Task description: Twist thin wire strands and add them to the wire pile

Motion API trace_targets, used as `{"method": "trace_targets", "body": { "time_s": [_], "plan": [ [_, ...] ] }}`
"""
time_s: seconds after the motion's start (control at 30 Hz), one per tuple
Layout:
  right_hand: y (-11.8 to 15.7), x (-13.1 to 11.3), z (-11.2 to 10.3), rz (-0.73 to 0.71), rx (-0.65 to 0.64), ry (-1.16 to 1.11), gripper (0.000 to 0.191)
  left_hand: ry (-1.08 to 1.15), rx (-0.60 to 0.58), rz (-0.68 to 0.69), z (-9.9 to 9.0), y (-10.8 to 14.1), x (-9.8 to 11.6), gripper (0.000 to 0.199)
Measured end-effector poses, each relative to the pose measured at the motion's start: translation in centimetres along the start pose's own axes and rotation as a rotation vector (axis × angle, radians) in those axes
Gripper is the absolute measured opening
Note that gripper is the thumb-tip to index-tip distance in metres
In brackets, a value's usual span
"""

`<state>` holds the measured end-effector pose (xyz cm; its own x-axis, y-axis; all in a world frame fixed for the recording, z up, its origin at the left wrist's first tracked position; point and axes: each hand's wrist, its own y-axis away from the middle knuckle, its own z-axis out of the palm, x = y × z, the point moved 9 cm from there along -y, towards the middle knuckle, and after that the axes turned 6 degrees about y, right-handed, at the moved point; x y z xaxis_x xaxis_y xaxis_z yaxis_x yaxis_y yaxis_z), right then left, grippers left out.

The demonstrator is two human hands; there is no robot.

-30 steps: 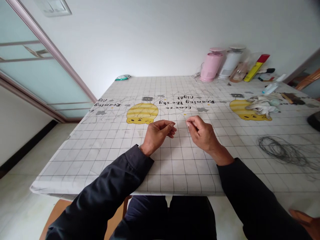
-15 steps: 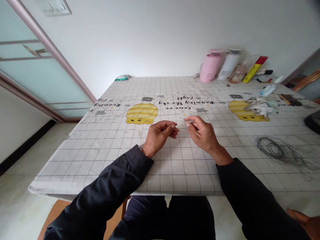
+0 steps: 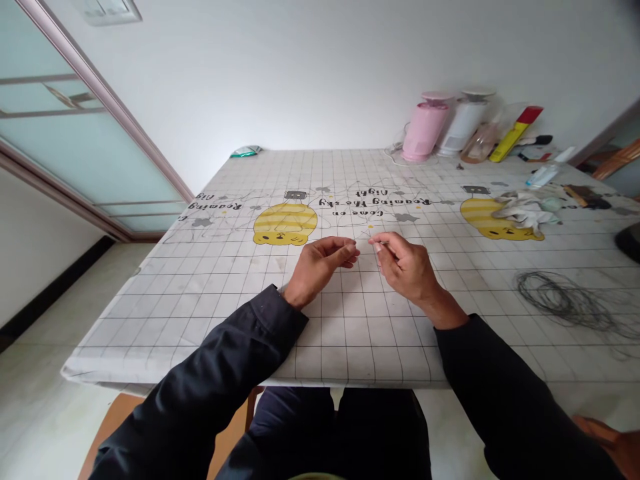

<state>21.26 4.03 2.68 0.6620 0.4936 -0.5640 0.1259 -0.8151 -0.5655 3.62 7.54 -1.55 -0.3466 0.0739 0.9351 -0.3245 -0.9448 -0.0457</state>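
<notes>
My right hand (image 3: 407,268) pinches a thin strand (image 3: 366,233) over the surface (image 3: 240,327); my left hand (image 3: 320,263) is curled nearly closed beside it, its hold unclear. A wire tangle (image 3: 555,297) lies rightward; farther back, a see-through bottle (image 3: 479,145), contents indistinct.

The left bare hand (image 3: 324,267) has advanced toward the right bare hand (image 3: 406,267). The gap between their fingertips is narrower than in the earliest view. A curved, pale yellow-green rim (image 3: 317,476) is now more visible at the lower edge.
</notes>
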Motion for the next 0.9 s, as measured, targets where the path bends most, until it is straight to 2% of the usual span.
{"method": "trace_targets", "body": {
  "time_s": [0.2, 0.4, 0.67, 0.83, 0.9],
  "plan": [
    [0.1, -0.4, 1.0, 0.055, -0.114, -0.203, 0.022, 0.307, -0.125, -0.141, 0.6, -0.3, -0.5, 0.033],
    [0.4, -0.6, 2.3, 0.092, -0.239, -0.329, 0.023, 0.307, -0.157, -0.128, 1.0, -0.3, -0.6, 0.028],
    [0.3, -1.5, 2.0, 0.015, -0.227, -0.286, 0.020, 0.291, -0.135, -0.053, 1.2, -0.2, 0.1, 0.029],
    [0.4, -1.4, 2.2, -0.014, -0.227, -0.238, 0.021, 0.314, -0.143, -0.081, 1.0, -0.3, -0.2, 0.030],
    [0.4, -1.0, 2.0, -0.017, -0.183, -0.173, 0.021, 0.296, -0.136, -0.104, 0.8, -0.3, -0.2, 0.033]
  ]
}}
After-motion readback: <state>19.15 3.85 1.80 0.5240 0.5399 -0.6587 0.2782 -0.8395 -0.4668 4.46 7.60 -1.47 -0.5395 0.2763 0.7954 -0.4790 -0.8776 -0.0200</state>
